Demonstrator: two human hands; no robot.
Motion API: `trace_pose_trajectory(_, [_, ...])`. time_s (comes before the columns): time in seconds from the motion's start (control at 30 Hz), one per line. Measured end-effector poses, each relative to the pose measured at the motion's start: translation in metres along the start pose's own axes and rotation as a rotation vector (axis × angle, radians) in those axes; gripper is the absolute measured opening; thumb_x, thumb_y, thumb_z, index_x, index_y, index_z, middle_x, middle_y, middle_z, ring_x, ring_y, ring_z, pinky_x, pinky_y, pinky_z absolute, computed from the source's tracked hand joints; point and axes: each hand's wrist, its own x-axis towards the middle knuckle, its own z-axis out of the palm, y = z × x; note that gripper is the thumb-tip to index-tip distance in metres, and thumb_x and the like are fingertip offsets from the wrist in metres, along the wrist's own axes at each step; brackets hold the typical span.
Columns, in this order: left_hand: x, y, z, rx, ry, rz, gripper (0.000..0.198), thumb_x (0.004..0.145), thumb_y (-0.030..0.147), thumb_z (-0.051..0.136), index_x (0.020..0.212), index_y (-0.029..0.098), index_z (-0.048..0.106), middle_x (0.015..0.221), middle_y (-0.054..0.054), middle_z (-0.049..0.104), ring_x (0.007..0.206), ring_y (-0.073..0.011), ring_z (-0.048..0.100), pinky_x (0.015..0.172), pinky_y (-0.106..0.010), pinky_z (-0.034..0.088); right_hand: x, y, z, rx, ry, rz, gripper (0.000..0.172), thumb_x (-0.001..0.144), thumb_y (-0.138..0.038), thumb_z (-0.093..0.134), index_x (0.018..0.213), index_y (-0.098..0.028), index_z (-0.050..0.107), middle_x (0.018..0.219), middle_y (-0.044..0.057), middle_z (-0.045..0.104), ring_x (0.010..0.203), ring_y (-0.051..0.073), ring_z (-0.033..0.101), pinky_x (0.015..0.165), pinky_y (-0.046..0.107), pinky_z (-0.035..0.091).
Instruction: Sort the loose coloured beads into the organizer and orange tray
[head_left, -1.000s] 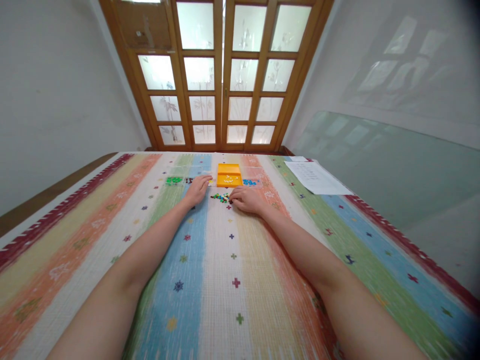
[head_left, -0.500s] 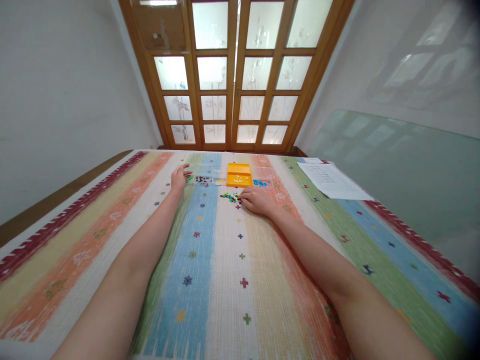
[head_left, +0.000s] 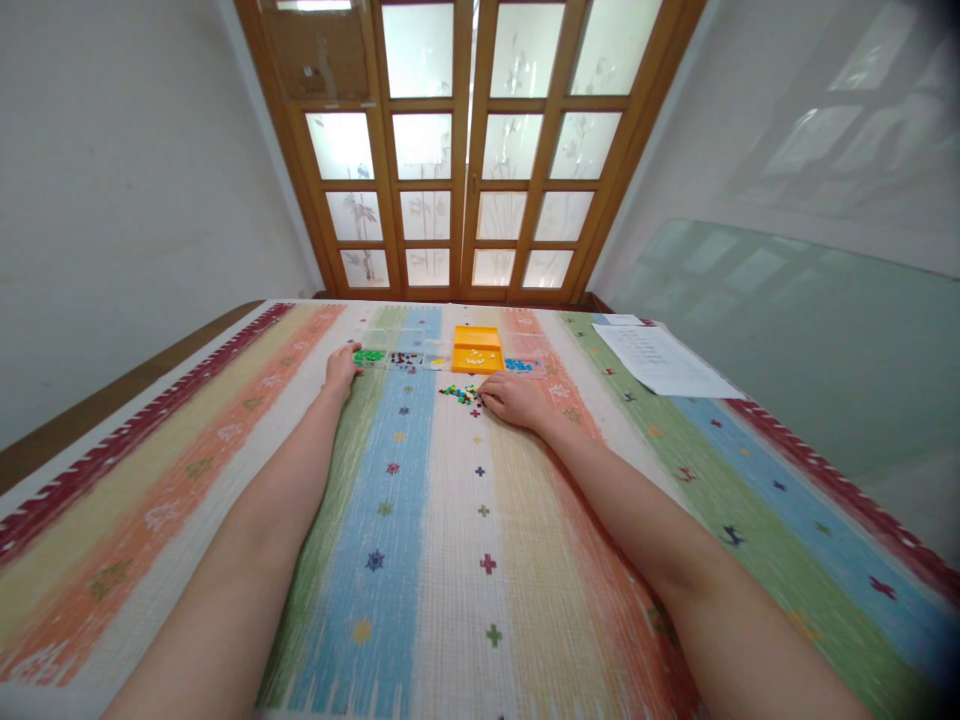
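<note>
My left hand is at the left edge of a clear box of green pieces; its fingers and thumb look apart, with nothing visible between them. My right hand rests on the cloth with fingers curled together at the right side of a small mixed pile of colourful pieces. Whatever its fingertips pinch is too small to make out. Behind the pile, an open yellow box holds white pieces. To its right is a clear box of blue pieces; to its left, one of dark brown pieces.
Another clear box with a little yellow stands just left of the yellow box. Printed paper sheets lie at the table's right. A striped tablecloth covers the table. Glass-paned wooden doors stand beyond.
My left hand has drawn back leftward from over the green pieces to the box's edge, uncovering them. My right hand has stayed beside the mixed pile.
</note>
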Motion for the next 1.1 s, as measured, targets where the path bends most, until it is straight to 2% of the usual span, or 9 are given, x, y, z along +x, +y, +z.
trace_pose_trajectory(0.1, [0.000,-0.002,0.002,0.051,0.045,-0.084,0.037,0.092,0.029,0.050,0.114,0.013,0.075,0.103,-0.006,0.073,0.079,-0.0169,0.065,0.064,-0.026,0.056,0.000,0.001,0.000,-0.006,-0.011,-0.032,0.027,0.105,-0.023,0.053,0.104,-0.021,0.080,0.107,0.008,0.078,0.104,0.024,0.067,0.097,0.036,0.048])
trace_pose_trajectory(0.17, [0.001,-0.005,0.001,0.097,0.039,-0.077,0.040,0.093,0.028,0.046,0.118,0.014,0.074,0.114,-0.007,0.074,0.081,-0.0173,0.067,0.066,-0.027,0.058,0.000,0.001,0.000,-0.011,-0.012,-0.052,0.026,0.104,-0.023,0.055,0.105,-0.022,0.081,0.111,0.008,0.077,0.105,0.024,0.067,0.097,0.037,0.049])
trace_pose_trajectory(0.27, [0.004,-0.010,-0.001,0.294,0.022,0.059,0.042,0.097,0.028,0.042,0.119,0.015,0.075,0.125,-0.010,0.074,0.101,-0.0228,0.070,0.085,-0.034,0.060,0.000,0.001,0.000,-0.010,-0.006,-0.052,0.025,0.103,-0.022,0.056,0.105,-0.022,0.081,0.112,0.008,0.077,0.105,0.024,0.067,0.097,0.037,0.050])
trace_pose_trajectory(0.33, [0.004,-0.013,-0.003,0.502,-0.010,0.197,0.040,0.098,0.028,0.042,0.116,0.017,0.076,0.127,-0.011,0.074,0.119,-0.0259,0.066,0.103,-0.038,0.054,0.000,0.000,0.000,-0.004,0.005,-0.036,0.026,0.103,-0.021,0.055,0.104,-0.022,0.081,0.110,0.008,0.078,0.105,0.024,0.067,0.096,0.037,0.050])
trace_pose_trajectory(0.4, [0.004,-0.015,-0.004,0.686,-0.063,0.305,0.037,0.097,0.026,0.045,0.114,0.019,0.077,0.128,-0.011,0.073,0.127,-0.0271,0.063,0.112,-0.040,0.048,0.001,-0.001,0.001,0.003,0.022,-0.018,0.026,0.104,-0.022,0.054,0.104,-0.021,0.080,0.108,0.009,0.078,0.104,0.024,0.067,0.096,0.037,0.050])
trace_pose_trajectory(0.57, [-0.004,-0.014,0.000,0.963,-0.189,0.370,0.037,0.096,0.026,0.049,0.119,0.023,0.078,0.131,-0.010,0.071,0.121,-0.0296,0.065,0.104,-0.041,0.052,0.001,-0.001,0.001,-0.008,0.045,-0.005,0.027,0.105,-0.024,0.053,0.102,-0.020,0.080,0.106,0.010,0.077,0.103,0.024,0.067,0.096,0.038,0.050])
trace_pose_trajectory(0.77, [-0.013,-0.010,0.005,1.099,-0.275,0.392,0.040,0.099,0.028,0.045,0.125,0.022,0.076,0.136,-0.012,0.068,0.117,-0.0310,0.067,0.100,-0.042,0.053,0.000,0.000,0.003,0.000,0.064,-0.011,0.025,0.105,-0.023,0.055,0.101,-0.020,0.080,0.106,0.010,0.077,0.102,0.024,0.067,0.094,0.037,0.049])
trace_pose_trajectory(0.93, [-0.014,-0.009,0.009,1.163,-0.284,0.395,0.041,0.100,0.029,0.044,0.125,0.021,0.075,0.138,-0.013,0.066,0.113,-0.0323,0.068,0.097,-0.044,0.054,0.001,0.002,0.005,0.002,0.065,-0.013,0.026,0.105,-0.024,0.054,0.100,-0.021,0.079,0.106,0.009,0.077,0.101,0.023,0.066,0.095,0.037,0.049])
trace_pose_trajectory(1.1, [-0.013,-0.010,0.012,1.179,-0.260,0.326,0.042,0.100,0.026,0.043,0.127,0.022,0.075,0.142,-0.013,0.063,0.116,-0.0322,0.068,0.097,-0.044,0.054,0.000,0.001,0.004,0.008,0.059,0.005,0.026,0.105,-0.024,0.054,0.100,-0.022,0.079,0.103,0.009,0.076,0.100,0.023,0.066,0.093,0.036,0.049])
